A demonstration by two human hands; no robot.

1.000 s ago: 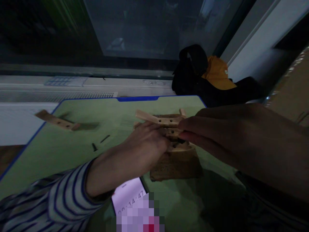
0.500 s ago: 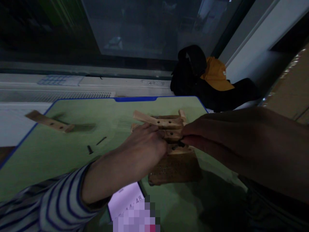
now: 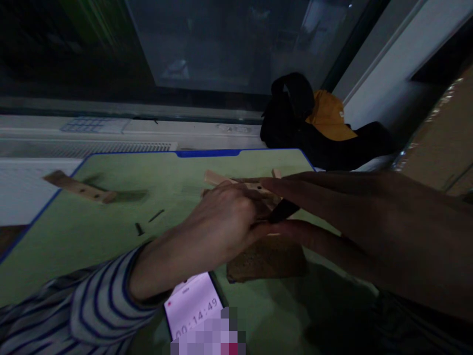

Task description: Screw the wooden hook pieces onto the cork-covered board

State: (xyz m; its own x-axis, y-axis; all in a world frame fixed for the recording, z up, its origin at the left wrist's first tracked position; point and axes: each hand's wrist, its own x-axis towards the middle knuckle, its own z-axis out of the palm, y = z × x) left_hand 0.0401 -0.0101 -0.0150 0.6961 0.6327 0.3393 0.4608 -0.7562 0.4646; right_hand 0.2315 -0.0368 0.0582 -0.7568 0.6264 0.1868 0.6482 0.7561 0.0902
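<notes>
Spread wide, the right hand (image 3: 351,212) spans wooden pieces (image 3: 217,177); how the left hand (image 3: 225,212) grips, I cannot tell; uneven pressure could skew them.

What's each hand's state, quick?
Left hand: curled over the drilled wooden strips; grip hidden, cannot tell.
Right hand: thumb and forefinger parted; whether it holds anything cannot be told.

Wood pcs (image 3: 252,186) part-hidden by L hand (image 3: 225,222) & R hand (image 3: 347,214).

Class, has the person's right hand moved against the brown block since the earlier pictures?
Yes: judged against the brown block, the right hand has reached farther left and opened wider than before.
</notes>
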